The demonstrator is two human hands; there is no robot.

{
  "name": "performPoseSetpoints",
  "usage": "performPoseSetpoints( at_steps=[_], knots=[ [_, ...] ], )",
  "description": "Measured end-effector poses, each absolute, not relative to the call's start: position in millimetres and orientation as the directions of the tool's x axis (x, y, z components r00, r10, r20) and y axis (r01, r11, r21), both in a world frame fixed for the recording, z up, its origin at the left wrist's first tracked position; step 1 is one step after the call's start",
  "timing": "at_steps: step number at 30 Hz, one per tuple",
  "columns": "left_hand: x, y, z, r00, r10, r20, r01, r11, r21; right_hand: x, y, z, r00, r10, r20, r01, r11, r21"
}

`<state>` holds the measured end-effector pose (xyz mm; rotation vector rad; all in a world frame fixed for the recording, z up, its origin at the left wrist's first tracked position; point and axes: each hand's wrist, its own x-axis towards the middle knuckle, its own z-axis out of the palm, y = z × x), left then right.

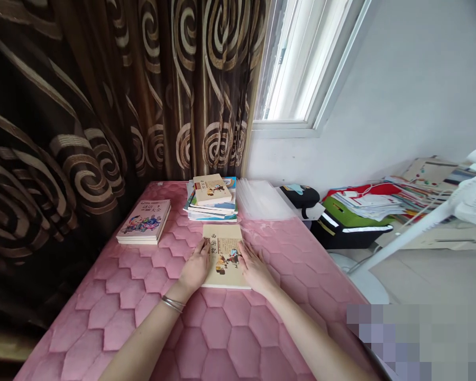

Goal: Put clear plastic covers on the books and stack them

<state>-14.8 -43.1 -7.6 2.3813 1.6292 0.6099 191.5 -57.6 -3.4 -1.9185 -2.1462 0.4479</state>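
A cream-coloured paperback book point(227, 233) with Chinese characters and small painted figures on its cover lies closed on the pink quilted cover. My left hand point(195, 265), with thin silver bangles at the wrist, rests along its left edge. Against the right edge lies my right hand point(257, 268), fingers stretched out over the cover's border. Neither hand is wrapped round the book; the fingers look extended and flat. Just beyond it stands a stack of books point(210, 211), topped by a smaller cream book point(212, 189) in a similar style.
Two pale pink books point(145, 221) lie stacked at the left. Clear plastic sleeves point(264, 200) sit beside the far stack. A patterned brown curtain point(182, 106) hangs behind. Right of the bed are a green and black bag point(349, 222), piled papers point(414, 193) and a white fan point(412, 233).
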Motion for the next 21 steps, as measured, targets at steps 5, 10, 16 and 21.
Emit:
performPoseSetpoints(
  at_steps=[5, 10, 16, 21],
  knots=[
    [-10, -44, 0, 0.307, 0.927, 0.217, 0.885, -0.362, 0.293, 192, -56, -3, -0.123, 0.992, -0.033, 0.931, 0.104, -0.351],
    [4, -60, 9, 0.304, 0.929, 0.211, 0.931, -0.337, 0.143, 193, -53, -7, -0.126, 0.992, -0.016, 0.927, 0.112, -0.358],
    [8, -85, 3, 0.465, 0.865, 0.19, 0.839, -0.499, 0.218, 192, -58, -2, -0.098, 0.995, 0.038, 0.94, 0.105, -0.324],
    [1, -95, 0, 0.427, 0.881, 0.203, 0.772, -0.472, 0.425, 176, -93, 14, -0.271, 0.934, 0.233, 0.907, 0.329, -0.262]
  ],
)
